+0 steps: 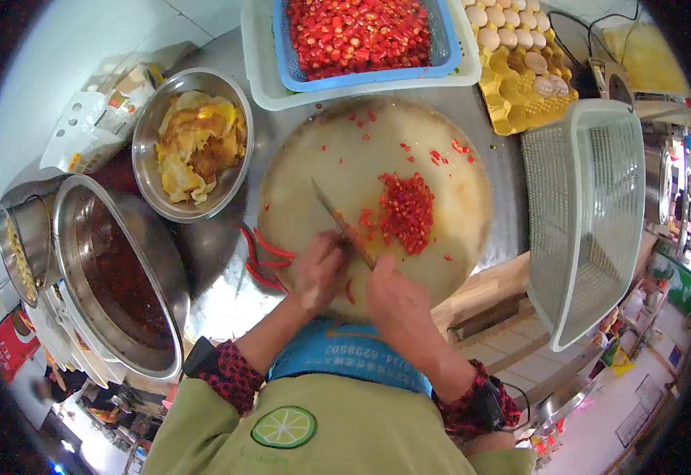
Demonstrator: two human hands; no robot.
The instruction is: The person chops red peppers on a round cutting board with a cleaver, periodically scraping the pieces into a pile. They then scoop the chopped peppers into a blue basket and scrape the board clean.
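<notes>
My right hand is wrapped around the handle of a knife, whose blade points up and left across the round cutting board. Close beside the blade, my left hand rests on the board with its fingers curled; whatever they hold is hidden. A heap of chopped red chilies lies on the board right of the knife. Scattered bits of chili dot the far side. Several whole red chilies lie at the board's left edge, left of my left hand.
Behind the board, a blue basket of chopped chilies sits in a white tray. Fried eggs fill a steel bowl at left, near a large pot of dark red contents. An egg tray and an upended plastic basket stand right.
</notes>
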